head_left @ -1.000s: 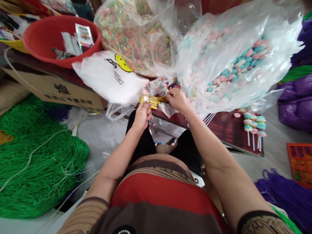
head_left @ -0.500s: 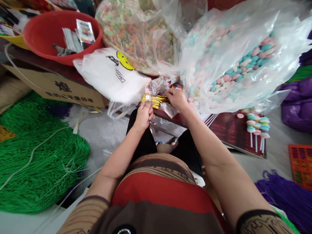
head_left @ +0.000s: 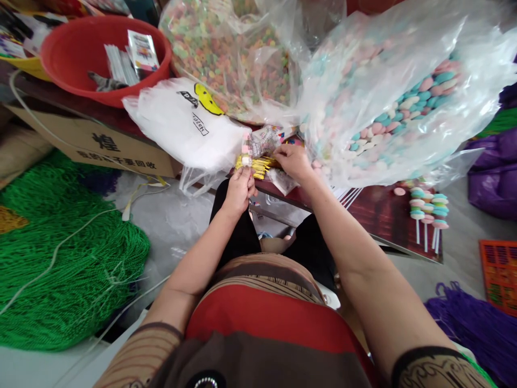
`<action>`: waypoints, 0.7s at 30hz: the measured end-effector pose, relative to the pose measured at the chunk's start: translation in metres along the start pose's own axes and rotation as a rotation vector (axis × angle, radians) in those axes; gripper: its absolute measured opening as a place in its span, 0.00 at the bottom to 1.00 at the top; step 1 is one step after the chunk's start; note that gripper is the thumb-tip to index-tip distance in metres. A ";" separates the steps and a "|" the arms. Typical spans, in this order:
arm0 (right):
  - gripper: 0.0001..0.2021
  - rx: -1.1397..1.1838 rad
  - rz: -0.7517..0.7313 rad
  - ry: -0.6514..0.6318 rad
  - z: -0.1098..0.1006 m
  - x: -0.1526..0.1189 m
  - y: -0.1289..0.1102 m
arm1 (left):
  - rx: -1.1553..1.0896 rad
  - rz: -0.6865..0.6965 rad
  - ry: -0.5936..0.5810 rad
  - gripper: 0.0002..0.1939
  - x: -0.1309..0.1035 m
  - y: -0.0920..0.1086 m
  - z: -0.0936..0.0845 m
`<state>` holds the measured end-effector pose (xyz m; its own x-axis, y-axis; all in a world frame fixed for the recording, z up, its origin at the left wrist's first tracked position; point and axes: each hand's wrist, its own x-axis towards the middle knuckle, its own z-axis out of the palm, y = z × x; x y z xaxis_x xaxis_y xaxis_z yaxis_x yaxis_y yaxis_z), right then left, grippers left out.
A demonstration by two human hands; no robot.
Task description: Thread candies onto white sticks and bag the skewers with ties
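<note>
The surface (head_left: 371, 215) is dark red and shiny, and a gray floor (head_left: 161, 210) shows below it. A bunch of yellow twist ties (head_left: 260, 168) lies near its front edge, between the two hands.

The left hand (head_left: 239, 191) is just at the left end of the twist ties. Its fingers are closed on the bottom of a small candy stick (head_left: 246, 150), which is pink and white and points up and away. The right hand (head_left: 294, 161) is at the right end of the twist ties, with its thumb and finger pinched together. I cannot tell if it grips one of them.

Just behind the twist ties is a crinkly clear wrapper (head_left: 263, 141) with print on it. To their left is a stack of white plastic bags (head_left: 173, 121) with a yellow smiley face. Farther left and back is a red basin (head_left: 83, 56) with small packets in it.

Behind the twist ties is a big clear bag of ring candies (head_left: 230, 59). To their right is another big bag of pink, blue and white candies (head_left: 388, 118). Well to the right, some candy skewers (head_left: 428, 209) lie with their white sticks toward the front.
</note>
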<state>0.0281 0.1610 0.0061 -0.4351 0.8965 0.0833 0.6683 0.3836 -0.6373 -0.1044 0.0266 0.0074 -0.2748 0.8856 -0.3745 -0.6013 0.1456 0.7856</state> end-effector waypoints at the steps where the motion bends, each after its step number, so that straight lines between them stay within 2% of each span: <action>1: 0.05 0.103 0.042 0.034 -0.001 -0.001 0.001 | 0.002 0.000 0.000 0.16 0.000 0.000 0.000; 6: 0.02 0.561 0.246 0.082 -0.007 -0.005 -0.009 | 0.012 0.009 -0.010 0.16 0.000 0.000 -0.001; 12: 0.09 0.821 0.302 0.048 -0.018 -0.011 -0.024 | 0.015 0.018 -0.009 0.15 -0.002 0.001 -0.002; 14: 0.09 0.830 0.290 0.056 -0.022 -0.018 -0.029 | 0.021 0.022 0.003 0.15 -0.005 0.003 0.001; 17: 0.08 0.763 0.183 0.053 -0.026 -0.036 -0.038 | 0.034 0.053 -0.020 0.14 -0.011 0.007 0.011; 19: 0.08 0.644 0.075 0.060 -0.026 -0.052 -0.045 | 0.061 0.072 -0.064 0.14 -0.013 0.007 0.020; 21: 0.08 0.454 -0.037 0.127 -0.024 -0.066 -0.049 | 0.129 0.075 -0.077 0.15 -0.015 0.005 0.029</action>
<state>0.0380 0.0880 0.0503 -0.3578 0.9148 0.1872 0.3096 0.3053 -0.9005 -0.0820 0.0270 0.0310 -0.2537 0.9267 -0.2772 -0.4782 0.1290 0.8687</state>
